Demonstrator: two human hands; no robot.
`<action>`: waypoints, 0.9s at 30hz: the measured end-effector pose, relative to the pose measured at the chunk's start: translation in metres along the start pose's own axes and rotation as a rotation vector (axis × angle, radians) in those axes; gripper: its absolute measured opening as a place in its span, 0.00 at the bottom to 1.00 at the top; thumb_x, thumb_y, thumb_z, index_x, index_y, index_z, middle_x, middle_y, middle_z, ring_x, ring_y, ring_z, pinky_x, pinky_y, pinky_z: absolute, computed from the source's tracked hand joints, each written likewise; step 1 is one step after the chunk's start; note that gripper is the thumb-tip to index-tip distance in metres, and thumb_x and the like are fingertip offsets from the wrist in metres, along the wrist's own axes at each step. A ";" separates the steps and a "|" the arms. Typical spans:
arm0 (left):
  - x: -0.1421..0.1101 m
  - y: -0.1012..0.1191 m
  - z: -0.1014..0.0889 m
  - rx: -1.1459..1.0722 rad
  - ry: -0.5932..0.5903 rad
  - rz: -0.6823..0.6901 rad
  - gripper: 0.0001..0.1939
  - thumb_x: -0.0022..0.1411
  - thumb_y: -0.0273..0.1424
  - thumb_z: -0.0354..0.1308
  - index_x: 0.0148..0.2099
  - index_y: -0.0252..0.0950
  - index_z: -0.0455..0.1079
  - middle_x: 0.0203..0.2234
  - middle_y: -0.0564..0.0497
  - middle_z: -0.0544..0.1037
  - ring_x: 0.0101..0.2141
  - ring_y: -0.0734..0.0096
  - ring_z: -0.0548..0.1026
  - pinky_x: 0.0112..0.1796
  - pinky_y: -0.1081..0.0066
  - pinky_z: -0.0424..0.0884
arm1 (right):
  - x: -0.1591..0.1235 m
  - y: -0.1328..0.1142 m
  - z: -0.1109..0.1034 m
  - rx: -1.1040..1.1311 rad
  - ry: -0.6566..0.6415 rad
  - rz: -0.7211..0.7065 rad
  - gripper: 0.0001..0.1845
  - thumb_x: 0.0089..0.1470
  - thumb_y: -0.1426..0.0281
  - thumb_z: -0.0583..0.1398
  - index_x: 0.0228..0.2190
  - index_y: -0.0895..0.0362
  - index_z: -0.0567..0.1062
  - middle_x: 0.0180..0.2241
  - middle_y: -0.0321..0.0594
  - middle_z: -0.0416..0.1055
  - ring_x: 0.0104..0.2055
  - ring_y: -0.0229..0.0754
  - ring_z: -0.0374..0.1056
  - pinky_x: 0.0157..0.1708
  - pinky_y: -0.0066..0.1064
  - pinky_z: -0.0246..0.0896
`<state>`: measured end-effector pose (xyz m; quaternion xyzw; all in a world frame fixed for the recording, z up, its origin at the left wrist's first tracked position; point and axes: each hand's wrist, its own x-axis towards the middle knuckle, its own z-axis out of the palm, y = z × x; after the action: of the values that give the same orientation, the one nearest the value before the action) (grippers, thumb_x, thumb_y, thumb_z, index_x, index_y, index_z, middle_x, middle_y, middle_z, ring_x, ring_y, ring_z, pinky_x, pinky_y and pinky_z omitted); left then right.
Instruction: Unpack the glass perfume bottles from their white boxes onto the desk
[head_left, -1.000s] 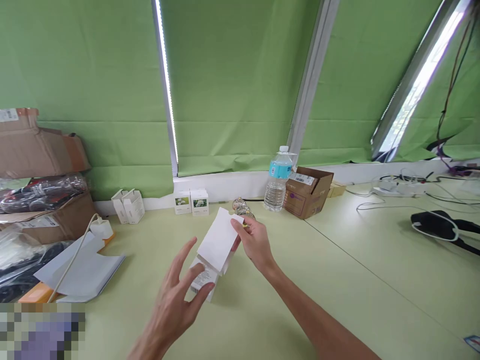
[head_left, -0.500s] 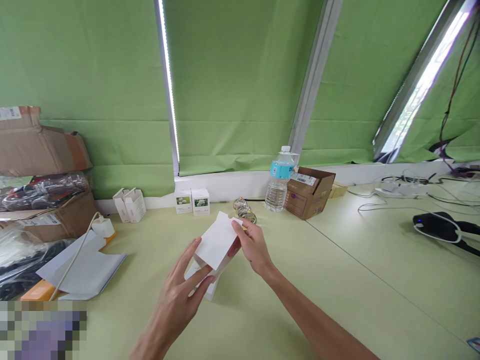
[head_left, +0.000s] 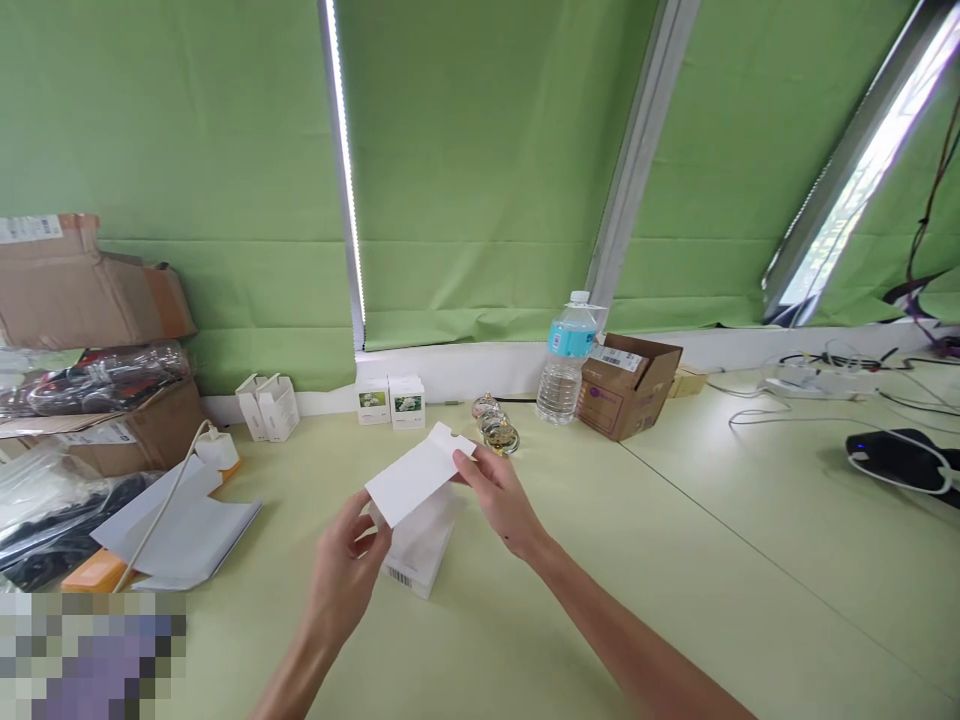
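A small white cardboard box (head_left: 416,480), with a notched flap at its far end, is held tilted above the table. My left hand (head_left: 346,560) grips its near left end, fingers curled under it. At the far right end, my right hand (head_left: 499,495) pinches it with the thumb on top near the flap. Below lies another white box (head_left: 424,550) with a barcode on its near end, partly hidden by the held one. Several shiny round metal items (head_left: 499,432) sit just beyond my right hand.
Two white boxes with flower pictures (head_left: 390,402) and two open white cartons (head_left: 268,407) stand by the wall. A water bottle (head_left: 566,365) stands beside a brown cardboard box (head_left: 630,388). Papers (head_left: 180,530) and stacked parcels (head_left: 97,300) occupy the left; cables (head_left: 825,385) lie right.
The held box has turned and shifted slightly left, now lying more sideways. My left fingers have curled around its near end, and the barcoded box below shows more.
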<state>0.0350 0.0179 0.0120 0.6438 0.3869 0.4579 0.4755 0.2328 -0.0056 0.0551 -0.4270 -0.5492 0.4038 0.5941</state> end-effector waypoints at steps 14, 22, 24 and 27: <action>0.008 0.004 -0.022 -0.410 0.016 -0.182 0.43 0.53 0.28 0.61 0.65 0.58 0.46 0.59 0.52 0.64 0.39 0.70 0.76 0.32 0.72 0.75 | 0.004 0.032 -0.006 0.031 -0.129 0.285 0.18 0.50 0.61 0.63 0.39 0.60 0.77 0.39 0.44 0.75 0.40 0.45 0.72 0.42 0.39 0.67; 0.011 -0.004 -0.026 -0.470 0.015 -0.234 0.46 0.51 0.27 0.65 0.66 0.53 0.46 0.62 0.48 0.59 0.49 0.60 0.73 0.38 0.66 0.76 | 0.006 0.038 -0.006 -0.092 -0.114 0.218 0.21 0.54 0.60 0.60 0.46 0.59 0.76 0.42 0.44 0.75 0.42 0.45 0.70 0.45 0.40 0.65; 0.012 -0.004 -0.028 -0.457 0.021 -0.235 0.46 0.51 0.26 0.65 0.66 0.53 0.46 0.62 0.48 0.59 0.48 0.60 0.74 0.39 0.65 0.76 | 0.006 0.039 -0.005 -0.092 -0.130 0.200 0.23 0.54 0.60 0.59 0.49 0.58 0.73 0.46 0.45 0.74 0.44 0.46 0.70 0.44 0.41 0.67; 0.014 -0.004 -0.035 -0.443 0.087 -0.282 0.47 0.49 0.23 0.65 0.66 0.49 0.47 0.61 0.45 0.62 0.46 0.60 0.75 0.38 0.65 0.77 | 0.008 0.039 -0.005 -0.108 -0.119 0.163 0.25 0.54 0.59 0.60 0.51 0.56 0.71 0.51 0.46 0.70 0.43 0.47 0.71 0.41 0.41 0.70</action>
<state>0.0056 0.0409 0.0153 0.4436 0.3832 0.4877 0.6469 0.2381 0.0138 0.0199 -0.4771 -0.5679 0.4451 0.5018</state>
